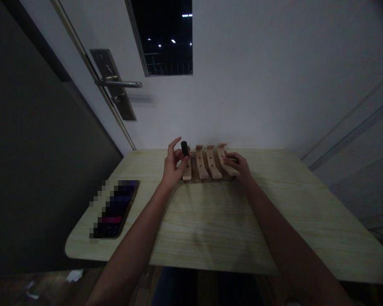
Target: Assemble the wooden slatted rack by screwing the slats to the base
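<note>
Several pale wooden hooks (201,163) with curved ends and small drilled holes lie side by side on a brown board (194,180). Over the leftmost hook (187,173), my left hand (173,165) is closed, thumb and fingers around a short black cylindrical handle (184,148) that stands roughly upright. Its index finger sticks up free. What lies beneath the handle is hidden by the fingers. On the far side, my right hand (240,165) has its fingers closed on the rightmost hook (227,165), which sits slanted compared with the others.
Everything rests on a light wood-grain table (204,221) pushed against a white door. A phone (119,210), partly pixelated, lies at the left. Beyond the table's back edge are a metal door handle (123,84) and a dark window (166,38).
</note>
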The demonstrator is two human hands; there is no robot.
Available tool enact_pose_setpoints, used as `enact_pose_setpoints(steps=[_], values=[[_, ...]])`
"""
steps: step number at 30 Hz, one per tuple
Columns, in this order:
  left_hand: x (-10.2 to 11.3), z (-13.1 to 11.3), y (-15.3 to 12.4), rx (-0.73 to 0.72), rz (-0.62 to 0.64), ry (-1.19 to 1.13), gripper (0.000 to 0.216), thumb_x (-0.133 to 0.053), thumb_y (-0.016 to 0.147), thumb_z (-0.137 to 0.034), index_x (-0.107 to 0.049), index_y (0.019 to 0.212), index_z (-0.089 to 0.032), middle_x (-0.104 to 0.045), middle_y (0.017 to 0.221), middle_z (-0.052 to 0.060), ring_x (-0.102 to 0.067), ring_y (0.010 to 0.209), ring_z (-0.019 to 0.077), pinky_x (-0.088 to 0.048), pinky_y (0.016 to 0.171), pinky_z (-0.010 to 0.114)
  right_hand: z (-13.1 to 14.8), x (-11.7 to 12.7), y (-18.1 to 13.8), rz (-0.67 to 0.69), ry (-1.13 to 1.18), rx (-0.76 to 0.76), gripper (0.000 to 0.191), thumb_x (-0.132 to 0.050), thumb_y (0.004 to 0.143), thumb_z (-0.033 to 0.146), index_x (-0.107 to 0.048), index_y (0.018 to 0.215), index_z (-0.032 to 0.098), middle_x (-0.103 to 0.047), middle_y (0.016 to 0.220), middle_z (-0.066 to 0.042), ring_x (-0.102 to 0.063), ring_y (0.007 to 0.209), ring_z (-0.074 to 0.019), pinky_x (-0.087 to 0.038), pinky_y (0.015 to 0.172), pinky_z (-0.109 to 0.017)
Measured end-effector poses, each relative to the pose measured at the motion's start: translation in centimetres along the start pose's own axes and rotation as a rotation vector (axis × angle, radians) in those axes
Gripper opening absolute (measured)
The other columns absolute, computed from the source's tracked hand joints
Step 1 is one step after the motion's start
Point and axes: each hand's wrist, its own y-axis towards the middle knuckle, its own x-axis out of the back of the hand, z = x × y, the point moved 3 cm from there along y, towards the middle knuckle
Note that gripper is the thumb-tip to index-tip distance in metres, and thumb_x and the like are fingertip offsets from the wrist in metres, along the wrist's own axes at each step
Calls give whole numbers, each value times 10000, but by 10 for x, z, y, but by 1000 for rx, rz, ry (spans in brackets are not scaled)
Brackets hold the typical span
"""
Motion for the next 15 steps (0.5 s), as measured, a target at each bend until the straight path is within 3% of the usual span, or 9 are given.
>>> enact_pose_setpoints(steps=[5,9,15], values=[[0,9,-1,46,-12,-14,402,-570,834,-340,-437,1198,-231,-662,1000,75,-635,884,160,-511,780,318,4,0,-3,-10,-25,15,382,-672,620,539,-597,779,200,-629,816,-39,-596,746,-181,-479,709,-341],[-2,8,0,80,-64,-48,376,-579,829,-356,-463,1166,-235,-664,1000,66,-640,832,145,-517,727,293,6,-1,-5,-12,-48,15,395,-648,647,560,-597,780,191,-627,807,-46,-591,731,-180,-469,696,-336],[18,-1,9,-42,-287,31,349,-605,808,-357,-526,1127,-240,-629,999,44,-604,872,131,-516,725,258,5,0,-4,-30,-65,28,417,-627,633,607,-587,760,212,-638,807,-43,-589,745,-188,-476,677,-331]])
